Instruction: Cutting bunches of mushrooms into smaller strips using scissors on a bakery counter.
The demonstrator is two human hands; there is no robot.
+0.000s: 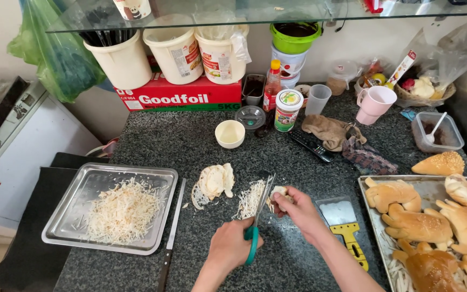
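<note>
Green-handled scissors [256, 219] sit in your left hand [228, 246], the grip closed around the handle with the blades pointing up and away from you toward a pale, cream-coloured piece of food [278, 193]. Your right hand [298, 208] pinches that piece between its fingertips, holding it just above the dark speckled bench [190, 146], right beside the blade tips. Directly under the blades lies a small heap of fine shreds [251, 199], and just to its left rests a larger uncut pale piece [214, 181], apart from both hands. Further left, a metal tray [77, 189] carries a much bigger mound of the same shreds, and a long knife [171, 232] lies along the tray's right edge. On your right, a yellow-handled scraper [347, 227] lies near your forearm, and a second tray [374, 186] of golden baked buns stands beyond it.

By the look of it, you are in the middle of snipping the held piece into thin strips, with a fair amount already cut and at least one whole piece not yet touched. The next snip calls for keeping your right fingertips clear of the blades as the piece shrinks, feeding it in a little at a time, and letting the strips fall onto the heap rather than scatter over the bench
</note>
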